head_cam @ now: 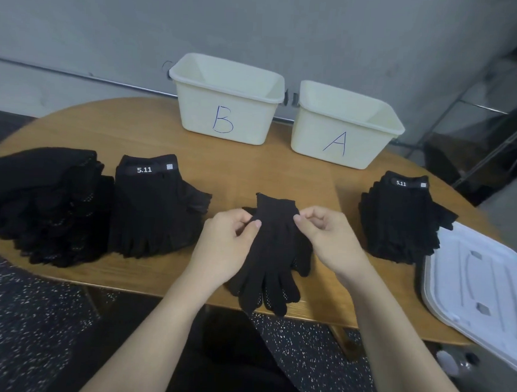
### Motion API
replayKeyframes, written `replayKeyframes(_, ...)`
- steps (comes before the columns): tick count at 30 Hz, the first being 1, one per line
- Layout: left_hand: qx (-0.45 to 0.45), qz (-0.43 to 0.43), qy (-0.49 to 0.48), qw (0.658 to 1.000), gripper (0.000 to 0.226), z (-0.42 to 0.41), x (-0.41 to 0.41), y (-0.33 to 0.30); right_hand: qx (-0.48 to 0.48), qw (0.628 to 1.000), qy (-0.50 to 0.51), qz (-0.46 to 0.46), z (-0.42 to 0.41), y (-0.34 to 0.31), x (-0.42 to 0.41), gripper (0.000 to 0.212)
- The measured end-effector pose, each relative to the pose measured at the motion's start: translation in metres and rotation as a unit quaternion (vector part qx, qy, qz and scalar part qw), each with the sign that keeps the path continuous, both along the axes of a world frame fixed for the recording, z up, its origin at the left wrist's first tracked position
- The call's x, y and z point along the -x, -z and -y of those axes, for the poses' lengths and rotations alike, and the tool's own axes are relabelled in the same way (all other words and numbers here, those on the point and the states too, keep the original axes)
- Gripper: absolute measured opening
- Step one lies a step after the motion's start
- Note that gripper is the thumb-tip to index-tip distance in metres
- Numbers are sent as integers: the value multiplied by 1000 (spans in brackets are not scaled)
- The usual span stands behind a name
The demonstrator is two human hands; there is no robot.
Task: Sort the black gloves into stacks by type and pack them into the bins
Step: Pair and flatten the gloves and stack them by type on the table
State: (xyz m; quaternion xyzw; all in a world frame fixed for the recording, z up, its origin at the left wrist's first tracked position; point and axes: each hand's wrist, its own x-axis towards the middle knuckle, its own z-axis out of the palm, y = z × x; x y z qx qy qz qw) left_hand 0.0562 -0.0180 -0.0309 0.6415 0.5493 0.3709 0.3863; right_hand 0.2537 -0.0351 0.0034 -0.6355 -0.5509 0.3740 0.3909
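Observation:
A small stack of black knit gloves lies at the table's front middle, fingers pointing toward me. My left hand pinches its left edge near the cuff. My right hand pinches the right edge. A loose heap of knit dotted gloves sits at the far left. Beside it lies a stack of fingerless gloves marked 5.11. Another 5.11 stack sits at the right. Two cream bins stand at the back: bin B and bin A, with nothing visible inside either.
The round wooden table fills the middle of the view. A white plastic lid overhangs its right front edge. Speckled dark floor lies below, and a grey wall rises behind the bins.

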Motion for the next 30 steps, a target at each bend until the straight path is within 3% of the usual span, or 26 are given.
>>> replayKeyframes(19, -44, -156, -69, 984, 21, -14, -8, 20, 26, 997, 35, 69, -43, 48, -2, 19)
replayKeyframes(24, -38, -188, -81, 978, 27, -28, -15, 25, 12, 985, 59, 162, -48, 64, -1, 17)
replayKeyframes(30, -53, -228, -87, 968, 27, -31, -16, 31, -110, 941, 60, 315, -35, 76, 6, 17)
